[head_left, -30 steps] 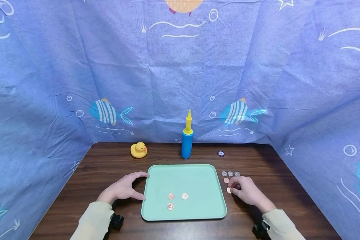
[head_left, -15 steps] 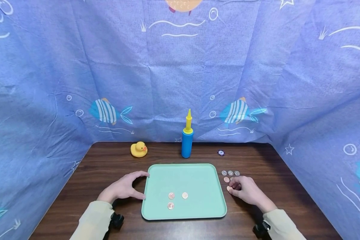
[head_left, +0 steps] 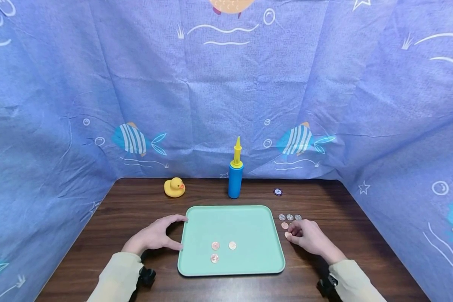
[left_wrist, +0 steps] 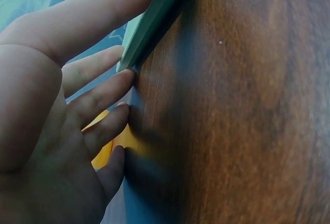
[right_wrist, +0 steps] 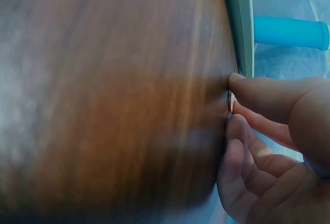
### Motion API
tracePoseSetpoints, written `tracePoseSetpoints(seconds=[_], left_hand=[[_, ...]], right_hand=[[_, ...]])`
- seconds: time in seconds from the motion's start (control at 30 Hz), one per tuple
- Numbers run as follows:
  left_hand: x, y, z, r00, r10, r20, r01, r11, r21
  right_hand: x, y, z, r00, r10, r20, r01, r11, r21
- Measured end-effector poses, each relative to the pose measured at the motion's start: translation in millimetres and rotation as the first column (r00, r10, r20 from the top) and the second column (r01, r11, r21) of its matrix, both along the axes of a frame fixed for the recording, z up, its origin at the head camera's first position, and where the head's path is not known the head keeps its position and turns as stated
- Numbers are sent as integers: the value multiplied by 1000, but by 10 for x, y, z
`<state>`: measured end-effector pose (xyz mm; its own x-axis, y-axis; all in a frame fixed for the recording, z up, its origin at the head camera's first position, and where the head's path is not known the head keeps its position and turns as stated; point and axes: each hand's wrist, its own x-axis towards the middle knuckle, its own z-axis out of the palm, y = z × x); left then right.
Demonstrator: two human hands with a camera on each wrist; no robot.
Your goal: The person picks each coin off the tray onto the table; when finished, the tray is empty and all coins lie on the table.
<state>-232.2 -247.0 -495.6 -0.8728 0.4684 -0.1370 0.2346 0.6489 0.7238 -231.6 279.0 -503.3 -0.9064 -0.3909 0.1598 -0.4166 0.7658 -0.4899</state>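
My left hand point(head_left: 156, 235) touches the left rim of a mint-green tray point(head_left: 249, 264) with thumb and fingers spread; the left wrist view shows the straight fingers at the tray's edge. On the tray lie three copper-coloured coins, one coin point(head_left: 232, 245) to the right of the other two. Right of the tray, my right hand point(head_left: 309, 237) pinches a copper-coloured coin point(head_left: 287, 235) at the table surface. Its thin edge shows between thumb and finger in the right wrist view. Just beyond are another copper coin point(head_left: 285, 225) and a row of three silver coins point(head_left: 290, 217).
At the back of the dark wooden table point(head_left: 136, 191) are a yellow rubber duck point(head_left: 174, 188), a blue hand pump point(head_left: 235, 180) with a yellow nozzle, and a poker chip point(head_left: 277, 191). A blue fish-print cloth point(head_left: 226, 105) hangs behind and at both sides.
The right hand has slid its coin slightly away from the person, nearer the other copper coin. The left hand and the tray stay where they were.
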Motion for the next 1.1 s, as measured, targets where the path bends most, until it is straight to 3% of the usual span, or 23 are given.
tracePoseSetpoints(seconds=[0.57,0.77,0.9,1.1], left_hand=[[-3,1,-15,1000,2,8,-2,1000,10],[-12,-8,-38,1000,15,13,-16,1000,11],[-25,-12,-57,1000,20,14,-20,1000,9],[-27,-7,-62,1000,20,13,-20,1000,11]], right_hand=[[-23,7,7,1000,-11,5,11,999,31],[-56,-10,79,1000,7,-10,-7,1000,-1],[-82,-124,155,998,53,-17,-54,997,-58],[-78,-414,253,981,195,-5,-195,977,-88]])
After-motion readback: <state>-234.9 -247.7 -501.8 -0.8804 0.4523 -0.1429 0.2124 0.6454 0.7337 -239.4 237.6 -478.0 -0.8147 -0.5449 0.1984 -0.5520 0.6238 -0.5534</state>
